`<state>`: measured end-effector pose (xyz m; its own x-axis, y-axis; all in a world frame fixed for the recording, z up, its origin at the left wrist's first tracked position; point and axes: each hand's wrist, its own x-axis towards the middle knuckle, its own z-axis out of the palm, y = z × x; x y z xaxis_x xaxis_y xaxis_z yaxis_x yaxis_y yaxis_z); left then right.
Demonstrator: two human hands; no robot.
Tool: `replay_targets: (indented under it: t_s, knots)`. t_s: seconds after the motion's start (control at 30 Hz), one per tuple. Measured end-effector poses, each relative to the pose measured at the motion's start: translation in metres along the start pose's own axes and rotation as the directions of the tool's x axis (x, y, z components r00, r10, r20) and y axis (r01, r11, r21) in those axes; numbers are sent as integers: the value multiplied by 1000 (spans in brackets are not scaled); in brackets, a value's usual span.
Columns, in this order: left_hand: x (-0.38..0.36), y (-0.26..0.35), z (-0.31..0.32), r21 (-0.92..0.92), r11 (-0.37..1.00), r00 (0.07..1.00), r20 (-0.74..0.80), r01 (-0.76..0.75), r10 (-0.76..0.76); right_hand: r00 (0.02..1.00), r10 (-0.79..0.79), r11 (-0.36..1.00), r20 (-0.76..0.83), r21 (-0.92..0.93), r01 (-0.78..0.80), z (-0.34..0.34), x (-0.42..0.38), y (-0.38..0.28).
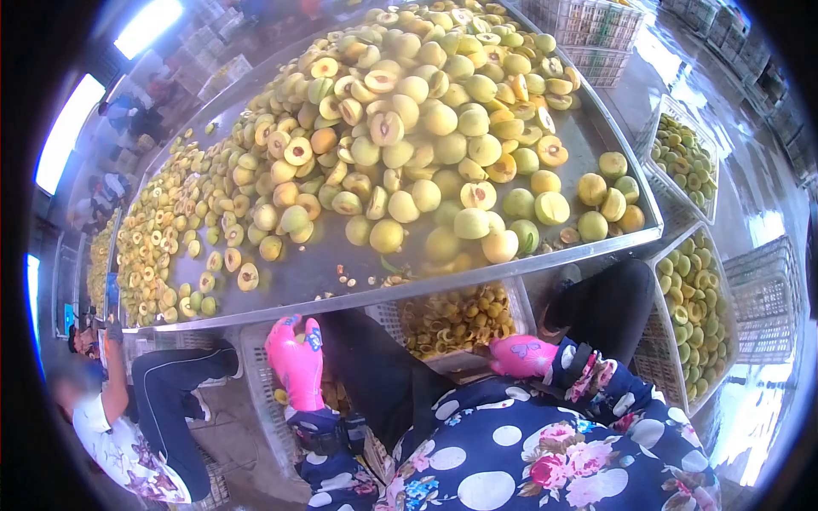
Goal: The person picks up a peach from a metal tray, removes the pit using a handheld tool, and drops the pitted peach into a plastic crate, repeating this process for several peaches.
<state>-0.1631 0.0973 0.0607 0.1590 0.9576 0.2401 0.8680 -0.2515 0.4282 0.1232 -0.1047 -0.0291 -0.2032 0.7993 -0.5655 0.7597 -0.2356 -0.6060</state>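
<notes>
My left hand [296,362], in a pink glove, is raised just below the metal table edge, beside a white crate [264,400]. Its thumb and fingers are apart, with nothing visible between them. My right hand [521,356], also pink-gloved, is closed near the front corner of a crate of yellow-brown fruit pieces [456,319]. What it holds, if anything, is hidden. Ahead, halved and whole yellow-green fruits [409,128], some halves showing brown stones or hollows, are heaped on the metal table [315,272].
The table's raised metal rim [409,285] runs in front of me. At right stand crates of green-yellow fruit [694,315] and an upturned-looking white crate [763,289]. More crates [588,34] are stacked behind. A co-worker [128,434] sits at left.
</notes>
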Motion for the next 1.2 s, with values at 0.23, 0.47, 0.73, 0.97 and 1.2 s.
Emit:
replay_targets:
  t_s: [0.23,0.47,0.73,0.97,1.2]
  knots:
    - [68,91,91,-199,972,959,226,-127,172,990,30,987,-137,158,-8,-14,-5,-17]
    - [86,118,113,-230,973,850,511,-11,130,968,47,959,-245,282,24,-14,-20,-11]
    - [2,105,51,-461,-474,652,634,750,416,998,-55,376,-11,926,31,-62,-50,-73]
    - [-39,132,41,-486,-416,625,707,769,331,989,-29,398,-146,906,146,-57,-52,-92]
    - [-52,138,40,-585,-336,674,647,738,356,969,29,423,-246,881,211,-52,-58,-96]
